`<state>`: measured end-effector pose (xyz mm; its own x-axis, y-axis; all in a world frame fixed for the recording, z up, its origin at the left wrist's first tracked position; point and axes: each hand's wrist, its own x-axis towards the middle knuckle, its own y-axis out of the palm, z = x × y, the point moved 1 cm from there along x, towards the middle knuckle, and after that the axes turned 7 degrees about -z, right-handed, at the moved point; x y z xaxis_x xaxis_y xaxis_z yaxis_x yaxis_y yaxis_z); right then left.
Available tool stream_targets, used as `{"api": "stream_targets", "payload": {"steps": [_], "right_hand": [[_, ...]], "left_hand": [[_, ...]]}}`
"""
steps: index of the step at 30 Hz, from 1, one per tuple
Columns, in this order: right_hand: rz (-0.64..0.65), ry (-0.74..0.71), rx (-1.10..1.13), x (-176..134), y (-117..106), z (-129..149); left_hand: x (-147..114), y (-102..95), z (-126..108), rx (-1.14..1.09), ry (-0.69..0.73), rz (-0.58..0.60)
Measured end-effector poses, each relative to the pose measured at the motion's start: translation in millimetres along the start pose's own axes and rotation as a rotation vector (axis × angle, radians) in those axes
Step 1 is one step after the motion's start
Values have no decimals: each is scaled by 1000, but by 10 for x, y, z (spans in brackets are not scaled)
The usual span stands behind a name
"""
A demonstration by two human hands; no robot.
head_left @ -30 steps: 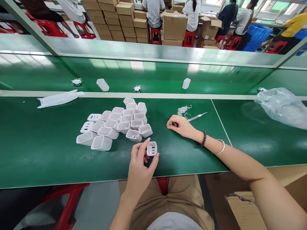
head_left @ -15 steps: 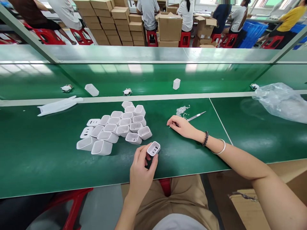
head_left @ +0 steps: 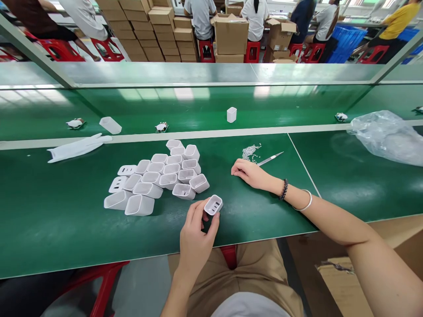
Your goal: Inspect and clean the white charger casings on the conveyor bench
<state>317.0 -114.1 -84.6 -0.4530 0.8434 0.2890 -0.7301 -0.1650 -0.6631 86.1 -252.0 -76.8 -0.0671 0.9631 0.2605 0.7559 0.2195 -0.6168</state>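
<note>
Closest to the counter's (head_left: 66, 229) near edge, the left hand (head_left: 195, 229) pinches a white housing (head_left: 213, 205) between thumb and fingers, its slotted inside facing up, just above the surface. Farther in, the right hand (head_left: 251, 174) rests with fingers curled and thumb drawn close; whether anything sits between them I cannot tell. Left of it, more white housings (head_left: 151, 178) stand in a tight cluster, mostly open end up. Just past the right hand lie small clear beads (head_left: 250, 152) and a slim pointed tool (head_left: 270, 158). Along the counter's far edge, a white glove (head_left: 79, 147) lies toward the left corner, a clear plastic bag (head_left: 386, 137) toward the right.
</note>
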Motion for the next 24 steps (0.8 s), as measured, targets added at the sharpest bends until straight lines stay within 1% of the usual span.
{"api": "stream_targets", "payload": {"steps": [3,7,9,12,16,21,24], "right_hand": [[-21,24,45,-12,-28,-10],[-151,128,13,-52,-27,75],[-178,169,-19,-71,-3,129],[-179,200,-69,-83,42,178],[-165,210,-124,-71,67,176],[-113,166,-122,-54,40,153],[-104,161,-91,-51,16,139]], "left_hand": [[6,-4,1,1,12,0],[5,-19,-2,7,41,-9],[-1,-20,1,8,48,-10],[-12,-8,8,18,57,-17],[-19,15,15,53,88,-29],[-19,28,35,74,105,-27],[-16,23,40,78,107,-24]]}}
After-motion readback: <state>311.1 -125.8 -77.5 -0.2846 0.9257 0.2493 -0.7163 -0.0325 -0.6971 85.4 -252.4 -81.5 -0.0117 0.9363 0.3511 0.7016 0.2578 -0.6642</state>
